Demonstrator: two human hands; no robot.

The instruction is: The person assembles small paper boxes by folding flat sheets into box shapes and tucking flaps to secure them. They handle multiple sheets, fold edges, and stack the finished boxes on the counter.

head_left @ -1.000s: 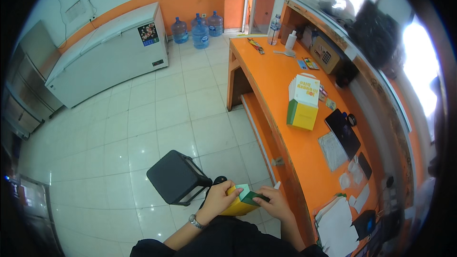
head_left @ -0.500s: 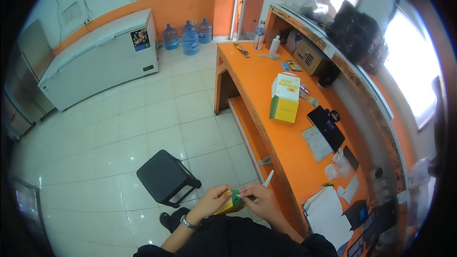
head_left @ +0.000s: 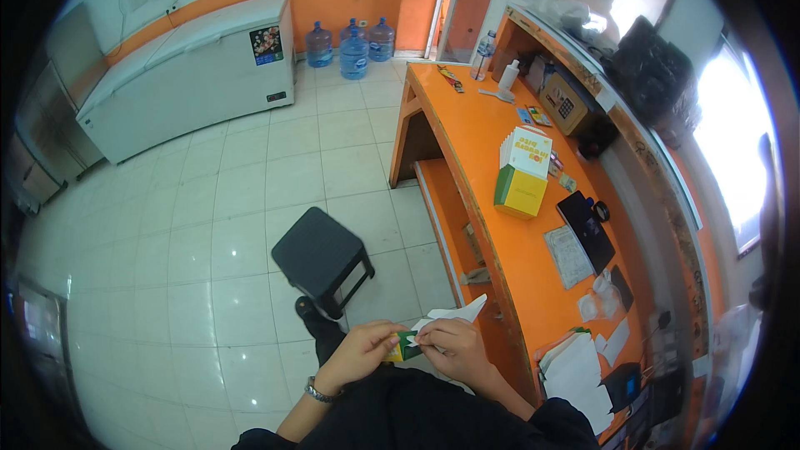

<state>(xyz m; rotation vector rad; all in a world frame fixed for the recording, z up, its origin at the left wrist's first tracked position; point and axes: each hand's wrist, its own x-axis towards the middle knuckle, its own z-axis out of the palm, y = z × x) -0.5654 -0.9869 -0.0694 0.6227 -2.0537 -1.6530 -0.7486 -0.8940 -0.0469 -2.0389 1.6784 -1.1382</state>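
Close in front of my body, a small yellow and green carton (head_left: 402, 348) is held between my two hands. My left hand (head_left: 367, 352), with a metal watch on its wrist, grips the carton's left side, fingers closed. At its upper right, the fingers of my right hand (head_left: 454, 350) are pinched on a whitish edge that looks like a flap. Behind that hand a white sheet-like piece (head_left: 467, 310) sticks out to the upper right; what it is attached to is hidden.
An orange counter (head_left: 467, 167) runs along the right, bearing a stack of yellow and white cartons (head_left: 523, 187), a tablet (head_left: 586, 232), papers (head_left: 573, 379) and a bottle (head_left: 483, 56). A dark stool (head_left: 321, 254) stands ahead-left; a white chest freezer (head_left: 192, 87) and water jugs (head_left: 353, 54) lie beyond.
The view has tilted down and shifted, so the room appears higher and to the right. More of the white piece shows behind my right hand. Both hands stay on the carton.
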